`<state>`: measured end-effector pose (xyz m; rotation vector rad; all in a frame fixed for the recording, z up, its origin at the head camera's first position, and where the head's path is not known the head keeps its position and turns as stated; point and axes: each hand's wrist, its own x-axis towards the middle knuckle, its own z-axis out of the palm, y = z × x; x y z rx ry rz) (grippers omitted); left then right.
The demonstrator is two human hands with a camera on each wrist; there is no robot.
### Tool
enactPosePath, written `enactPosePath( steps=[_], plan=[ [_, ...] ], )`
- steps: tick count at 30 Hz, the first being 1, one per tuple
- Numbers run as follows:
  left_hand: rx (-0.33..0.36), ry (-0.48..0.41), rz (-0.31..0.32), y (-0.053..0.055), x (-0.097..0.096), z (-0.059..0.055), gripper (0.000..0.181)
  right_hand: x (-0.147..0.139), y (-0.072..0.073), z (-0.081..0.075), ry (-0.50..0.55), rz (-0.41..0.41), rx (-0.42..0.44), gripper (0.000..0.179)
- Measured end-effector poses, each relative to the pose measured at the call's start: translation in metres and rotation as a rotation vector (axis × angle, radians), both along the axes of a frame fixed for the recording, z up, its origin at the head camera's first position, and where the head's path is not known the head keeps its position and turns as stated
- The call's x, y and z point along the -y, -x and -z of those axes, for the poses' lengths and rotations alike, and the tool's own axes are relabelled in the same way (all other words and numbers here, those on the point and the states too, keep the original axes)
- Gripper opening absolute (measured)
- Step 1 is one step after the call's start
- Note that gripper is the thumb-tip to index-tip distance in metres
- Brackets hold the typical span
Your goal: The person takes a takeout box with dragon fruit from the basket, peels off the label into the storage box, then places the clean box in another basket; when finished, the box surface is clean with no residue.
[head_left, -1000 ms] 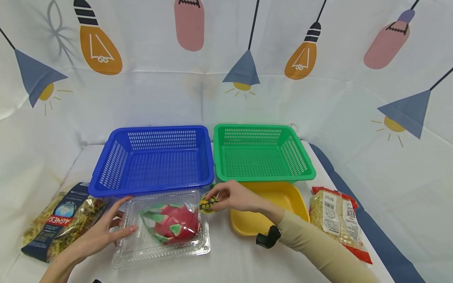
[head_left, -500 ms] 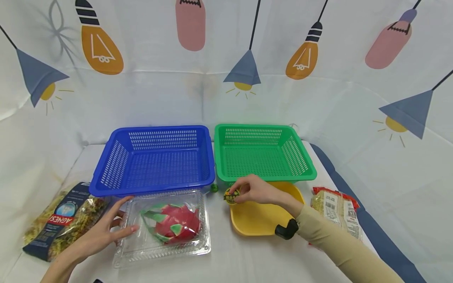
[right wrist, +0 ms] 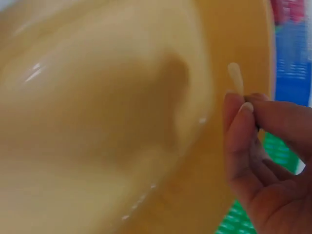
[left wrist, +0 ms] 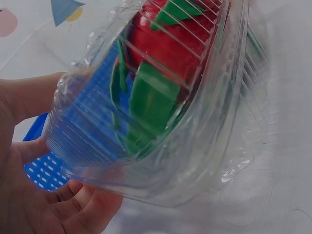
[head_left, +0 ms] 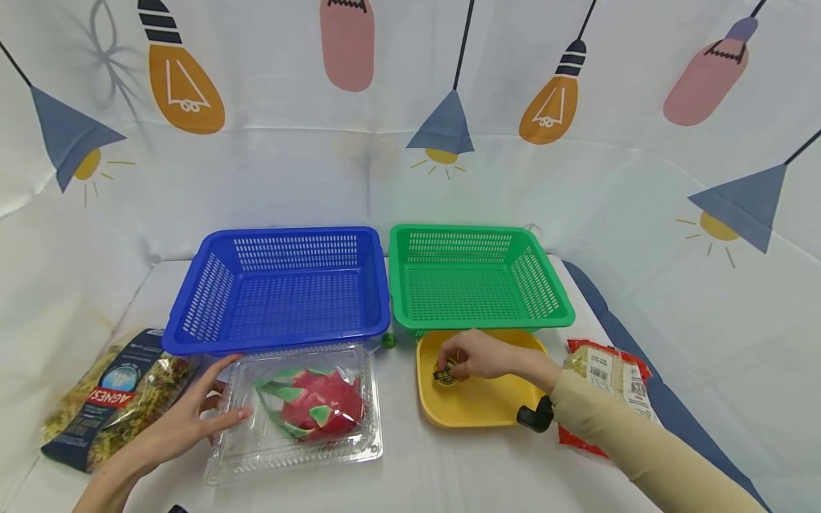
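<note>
Item one: thin, round, black-and-yellow label, held over the left part of a yellow, round-cornered, glossy tray; whether it touches the tray cannot be told; right hand pinches its edge between thumb and fingertips. Item two: clear, ribbed plastic box on the white cloth-covered worktop, containing a red, green-scaled dragon fruit; left hand holds the box's left end, thumb at the lid's edge, forefinger at the back corner. Also present: blue, rectangular, slotted plastic basket behind the box; green, rectangular, slotted plastic basket behind the tray; navy-labelled clear bag of twisted pasta at far left; red-edged clear bag of pale contents at right, partly covered by the sleeve. Risks, as judged: the label, gripped only at its edge, could slip into the tray if the pinch loosens; if its back is sticky, which cannot be told, it could cling to a finger; uneven pressure from the left hand could skew the light box. Orientation: label round, so without a true long axis, its dark band roughly left to right, printed face towards the person; dragon fruit's long axis left to right, longest green scales leftward
</note>
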<state>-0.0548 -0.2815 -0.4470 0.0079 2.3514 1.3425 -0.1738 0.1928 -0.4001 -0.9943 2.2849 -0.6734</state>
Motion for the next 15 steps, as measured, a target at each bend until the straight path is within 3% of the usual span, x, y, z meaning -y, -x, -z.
enactPosePath(
  steps=[5,10,15],
  plan=[
    [-0.01,-0.017,-0.006,-0.002,-0.001,-0.001,0.091,0.001,0.008,0.012,-0.098,-0.036,0.05,0.014],
    [-0.032,-0.029,-0.005,-0.003,-0.002,-0.002,0.091,0.004,0.018,0.019,-0.064,-0.032,0.157,0.012],
    [-0.039,-0.035,-0.005,-0.002,-0.002,-0.001,0.09,0.007,0.022,0.023,-0.053,0.004,0.205,0.011]
  ],
)
